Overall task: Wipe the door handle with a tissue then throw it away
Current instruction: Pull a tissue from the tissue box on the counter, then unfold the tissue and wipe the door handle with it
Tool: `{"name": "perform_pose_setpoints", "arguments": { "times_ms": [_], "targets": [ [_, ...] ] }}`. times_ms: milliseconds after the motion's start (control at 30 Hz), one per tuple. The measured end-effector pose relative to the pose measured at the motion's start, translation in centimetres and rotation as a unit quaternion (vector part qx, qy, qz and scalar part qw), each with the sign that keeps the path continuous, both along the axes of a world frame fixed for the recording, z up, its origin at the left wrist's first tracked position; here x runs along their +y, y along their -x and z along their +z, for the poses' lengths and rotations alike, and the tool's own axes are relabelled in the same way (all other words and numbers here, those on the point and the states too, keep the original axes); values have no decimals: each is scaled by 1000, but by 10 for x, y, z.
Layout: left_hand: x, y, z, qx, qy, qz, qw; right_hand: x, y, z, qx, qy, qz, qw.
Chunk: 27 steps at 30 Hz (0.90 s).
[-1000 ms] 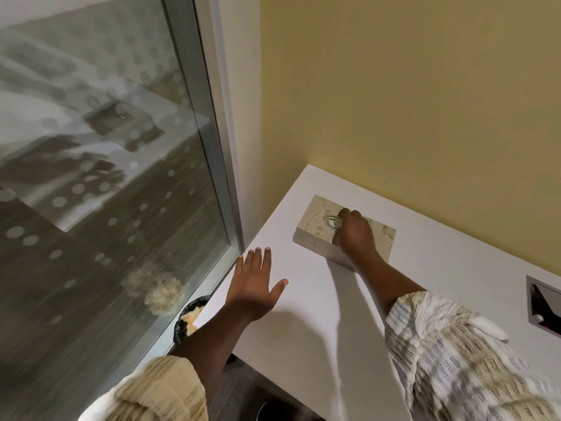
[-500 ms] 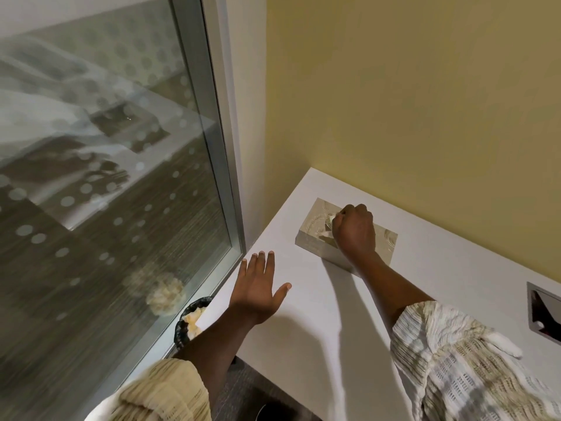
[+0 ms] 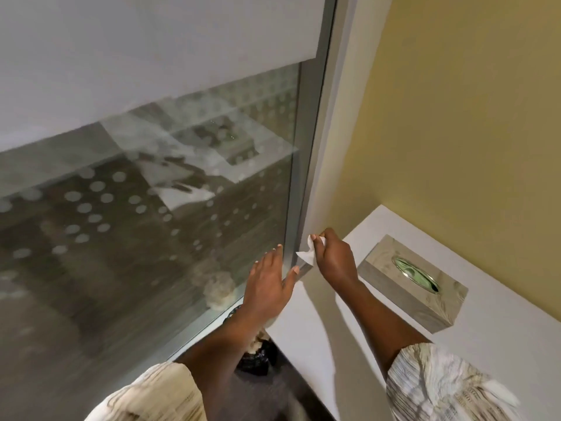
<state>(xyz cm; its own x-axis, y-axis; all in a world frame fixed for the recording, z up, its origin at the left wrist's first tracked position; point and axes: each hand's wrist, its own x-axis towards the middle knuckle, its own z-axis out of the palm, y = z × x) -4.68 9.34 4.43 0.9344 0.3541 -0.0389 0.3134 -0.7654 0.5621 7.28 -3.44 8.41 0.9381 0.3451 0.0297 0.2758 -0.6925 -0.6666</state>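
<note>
Now the right hand (image 3: 335,262) is closed around a small crumpled white tissue (image 3: 307,252), pinching it between the thumb and the fingertips. The tissue is up in the air, just beside the grey metal window frame (image 3: 306,165) and near the corner of the white desk (image 3: 379,338). The left hand (image 3: 268,284) is open and holds nothing. Its fingers are spread flat, close to the big glass pane with frosted white dots (image 3: 145,214), and its thumb points toward the tissue. The two hands are near each other but do not touch. On the desk, to the right of the right hand, sits a grey wood-look tissue box with an oval hole on top (image 3: 414,282). It lies apart from the hand, close to the yellow wall (image 3: 455,117). Below the left arm, on the dark floor, part of a bin with a black bag (image 3: 258,357) shows, with something pale inside it. Both arms wear cream knit sleeves (image 3: 440,387) pushed up.
</note>
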Motion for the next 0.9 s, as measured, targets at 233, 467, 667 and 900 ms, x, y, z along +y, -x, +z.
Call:
{"name": "perform_pose_setpoints", "arguments": {
  "times_ms": [233,467,667,900],
  "targets": [
    [73,66,31,-25,219,158,963,99,81,10,30,-7,135,990],
    [142,191,61,-44,330,301,894,197,209,31,46,-9,250,967],
    [182,328,93,-136,364,424,818,258,341,65,69,-41,316,945],
    [221,507,137,-240,346,536,732,308,504,104,163,-109,405,893]
  ]
}}
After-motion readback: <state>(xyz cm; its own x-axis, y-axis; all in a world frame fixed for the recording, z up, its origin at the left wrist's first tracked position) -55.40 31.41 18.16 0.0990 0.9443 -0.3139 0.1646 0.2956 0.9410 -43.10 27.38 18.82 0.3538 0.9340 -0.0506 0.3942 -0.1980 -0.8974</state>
